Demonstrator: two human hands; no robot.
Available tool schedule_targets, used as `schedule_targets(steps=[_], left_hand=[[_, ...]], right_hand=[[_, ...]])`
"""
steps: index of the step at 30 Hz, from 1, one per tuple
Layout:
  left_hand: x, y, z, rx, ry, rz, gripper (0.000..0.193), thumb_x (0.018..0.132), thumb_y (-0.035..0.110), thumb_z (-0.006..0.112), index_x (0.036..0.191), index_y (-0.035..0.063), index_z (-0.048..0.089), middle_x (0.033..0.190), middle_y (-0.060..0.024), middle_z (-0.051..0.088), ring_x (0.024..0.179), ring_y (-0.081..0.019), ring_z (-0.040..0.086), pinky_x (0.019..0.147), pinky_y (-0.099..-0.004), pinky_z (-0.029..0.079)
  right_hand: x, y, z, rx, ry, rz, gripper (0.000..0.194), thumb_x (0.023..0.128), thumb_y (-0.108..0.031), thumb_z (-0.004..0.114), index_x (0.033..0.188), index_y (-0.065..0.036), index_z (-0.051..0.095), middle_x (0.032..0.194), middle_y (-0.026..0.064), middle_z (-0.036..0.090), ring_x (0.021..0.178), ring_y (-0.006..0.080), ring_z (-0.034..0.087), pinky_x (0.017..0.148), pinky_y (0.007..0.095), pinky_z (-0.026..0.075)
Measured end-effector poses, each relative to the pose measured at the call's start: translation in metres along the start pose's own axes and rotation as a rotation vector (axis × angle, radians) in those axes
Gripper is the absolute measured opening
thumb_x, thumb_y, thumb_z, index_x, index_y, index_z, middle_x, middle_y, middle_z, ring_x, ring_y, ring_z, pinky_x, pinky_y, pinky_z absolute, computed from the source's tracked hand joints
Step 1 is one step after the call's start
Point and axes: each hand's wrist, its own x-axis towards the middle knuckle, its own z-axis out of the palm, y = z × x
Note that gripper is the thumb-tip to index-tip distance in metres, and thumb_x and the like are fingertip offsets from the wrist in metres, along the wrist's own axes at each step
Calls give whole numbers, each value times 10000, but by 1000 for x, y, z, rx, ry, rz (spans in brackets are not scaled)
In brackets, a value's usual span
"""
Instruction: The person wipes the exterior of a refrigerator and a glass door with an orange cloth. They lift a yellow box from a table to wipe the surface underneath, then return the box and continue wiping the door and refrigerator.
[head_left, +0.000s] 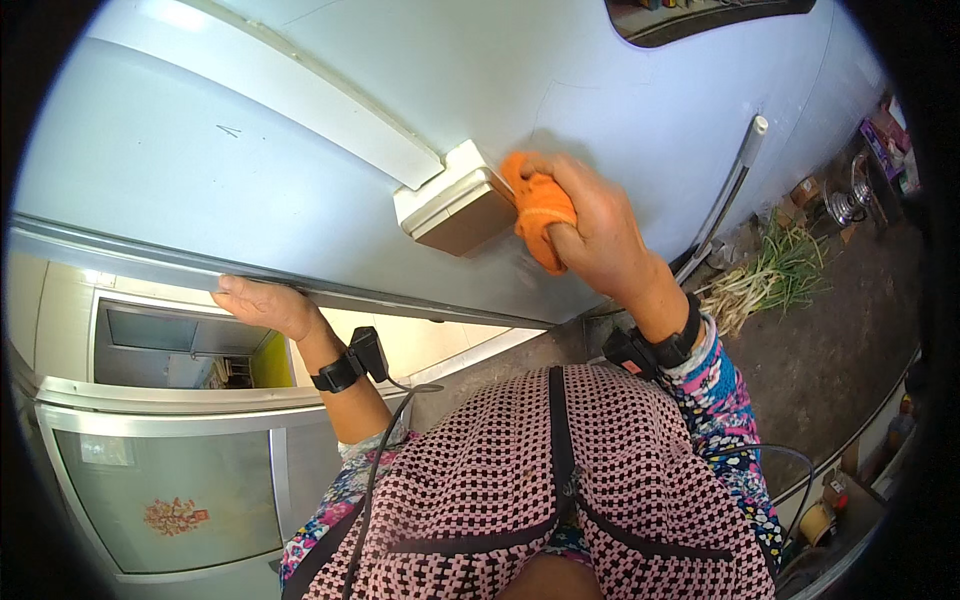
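My right hand (600, 217) is closed around a bunched orange cloth (541, 214). The cloth is beside the right end of a white box-shaped wall fitting (454, 202), seemingly a switch or socket box; whether it touches the box or the wall is hard to tell. A white cable trunking strip (300, 94) runs into the box along the pale wall panel (187, 165). My left hand (266, 304) rests against the metal-trimmed edge (172, 266) of the panel, holding no loose object, with its fingers partly hidden behind that edge.
Below left stands an aluminium-framed glass door (169, 495). A pole with a white end (735, 176) leans on the wall at right. Green onions (776, 274) lie on the dark floor (795, 375), near a shiny metal object (847, 199). Cables hang from both wrist devices.
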Motion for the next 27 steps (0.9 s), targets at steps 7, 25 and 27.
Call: schedule_targets(steps=[7,25,27], left_hand=[[-2,-3,-2,-52,-14,-12,502,1104,422,396,1000,-65,467,959,-199,529,876,-278,490,868,-418,480],[-2,-6,3,-83,-54,-85,534,1101,423,389,1201,-91,492,1133,-233,554,1000,-309,552,957,-420,477],[-3,-2,2,-82,-52,-69,541,1098,431,392,1213,-88,494,1132,-225,551,1008,-301,551,961,-418,474]], right_hand=[[5,1,-5,-32,-31,-48,407,783,6,526,1178,-23,619,954,199,660,873,422,644,813,439,539],[-55,43,18,1025,-78,762,252,985,-30,435,1199,-51,565,1114,101,656,905,151,676,726,284,594],[-55,42,27,1057,-68,750,243,1002,-51,453,1222,-55,556,1130,96,651,908,152,676,734,286,594]])
